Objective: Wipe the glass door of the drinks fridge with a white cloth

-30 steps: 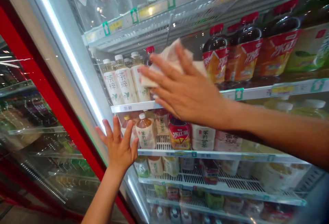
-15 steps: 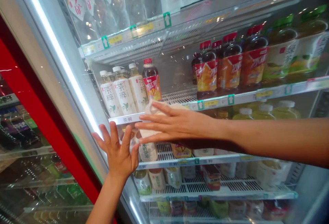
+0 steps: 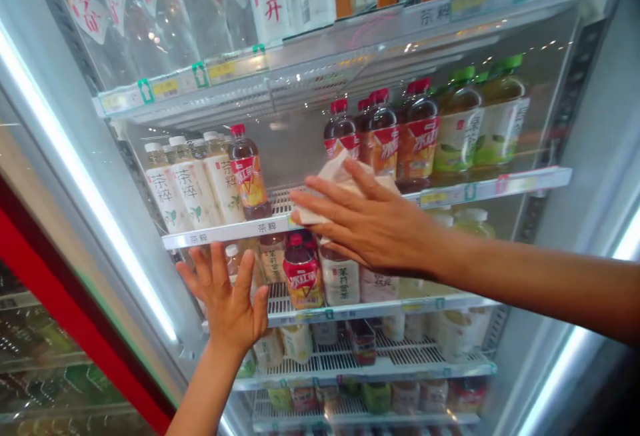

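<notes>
My right hand (image 3: 373, 226) lies flat over a white cloth (image 3: 334, 171), holding it against the clear glass door (image 3: 295, 143) of a drinks cooler. Its fingers are stretched out to the left, and the cloth shows past them above and at the fingertips. Lower and to the left, my left hand (image 3: 231, 299) is raised with spread fingers and holds nothing; whether it touches the glass I cannot tell. Behind the glass, red-capped tea bottles (image 3: 383, 136) stand near the cloth, and white-labelled bottles (image 3: 187, 186) stand above my left hand.
Wire shelves with white price strips (image 3: 505, 186) cross the cooler. Clear water bottles (image 3: 175, 36) fill the top shelf, and green-capped bottles (image 3: 503, 119) stand at the right. A bright light strip (image 3: 90, 183) and a red frame (image 3: 75, 319) run down the left side.
My right hand and the cloth have moved right and up across the glass. The view has swung right, so the shelves sit farther left. My left hand stays spread.
</notes>
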The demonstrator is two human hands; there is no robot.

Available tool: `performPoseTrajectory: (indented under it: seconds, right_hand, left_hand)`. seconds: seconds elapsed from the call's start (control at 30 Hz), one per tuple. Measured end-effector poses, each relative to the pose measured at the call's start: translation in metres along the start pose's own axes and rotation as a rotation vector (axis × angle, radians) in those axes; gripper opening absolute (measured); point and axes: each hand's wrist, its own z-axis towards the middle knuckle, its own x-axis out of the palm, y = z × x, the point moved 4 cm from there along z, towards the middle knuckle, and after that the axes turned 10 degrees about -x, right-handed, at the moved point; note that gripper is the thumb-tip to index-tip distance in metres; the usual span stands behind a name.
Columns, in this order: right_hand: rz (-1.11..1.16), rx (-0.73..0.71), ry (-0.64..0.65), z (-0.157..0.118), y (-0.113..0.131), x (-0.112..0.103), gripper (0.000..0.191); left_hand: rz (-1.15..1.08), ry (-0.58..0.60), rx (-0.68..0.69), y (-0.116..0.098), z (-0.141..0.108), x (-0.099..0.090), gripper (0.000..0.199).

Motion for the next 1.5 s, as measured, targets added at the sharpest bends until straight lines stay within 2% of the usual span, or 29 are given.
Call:
performPoseTrajectory:
  seconds: [0.13,0.27,0.4,0.53,0.6,0.7,0.77,0.83,0.87,1.0,1.13,1.17,1.3,1.43,1.5]
  right_hand:
    - [0.07,-0.109,-0.01,-0.038,-0.004,-0.013,0.042]
    - [0.024,-0.028,-0.003,-0.081,-0.017,-0.024,0.043]
    - [0.059,-0.09,-0.01,-0.124,-0.026,-0.037,0.043]
    - [-0.025,0.06,0.006,-0.16,-0.043,-0.051,0.04]
    - [-0.011,0.046,0.0,-0.174,-0.048,-0.057,0.039]
    - [0.032,-0.011,0.003,-0.196,-0.057,-0.066,0.051]
    - [0.003,0.095,-0.016,-0.21,-0.069,-0.074,0.066]
    - [-0.032,0.222,-0.048,-0.221,-0.079,-0.08,0.076]
    - [-0.03,0.243,-0.051,-0.225,-0.081,-0.081,0.078]
    - [0.037,0.128,0.012,-0.23,-0.071,-0.077,0.071]
    - [-0.076,0.309,-0.049,-0.224,-0.062,-0.072,0.071]
    - [-0.082,0.309,-0.051,-0.218,-0.054,-0.069,0.067]
    - [-0.014,0.149,0.053,-0.181,-0.006,-0.047,0.046]
    - [-0.02,0.383,0.016,-0.138,0.031,-0.02,0.043]
    - [-0.006,0.366,-0.055,-0.114,0.057,-0.004,0.039]
  left_hand:
    - [0.004,0.0,0.0,-0.039,0.002,0.013,0.077]
    - [-0.008,0.006,0.006,-0.079,0.007,0.026,0.077]
    - [-0.011,0.01,0.011,-0.116,0.011,0.04,0.079]
    - [-0.023,0.006,0.017,-0.148,0.014,0.054,0.076]
    - [-0.03,0.01,0.03,-0.161,0.015,0.061,0.075]
    - [-0.037,0.018,0.038,-0.175,0.018,0.069,0.075]
    - [-0.041,0.016,0.04,-0.18,0.02,0.073,0.075]
    - [-0.039,0.012,0.048,-0.184,0.023,0.076,0.074]
    - [-0.038,0.009,0.054,-0.186,0.024,0.077,0.073]
    - [-0.037,0.006,0.073,-0.186,0.024,0.078,0.072]
    - [-0.024,0.024,0.064,-0.176,0.018,0.072,0.074]
    - [-0.018,0.026,0.063,-0.172,0.016,0.069,0.074]
    - [0.012,0.04,0.054,-0.147,0.003,0.056,0.075]
    - [0.046,0.056,0.007,-0.113,-0.015,0.041,0.076]
    - [0.065,0.064,-0.001,-0.095,-0.025,0.033,0.078]
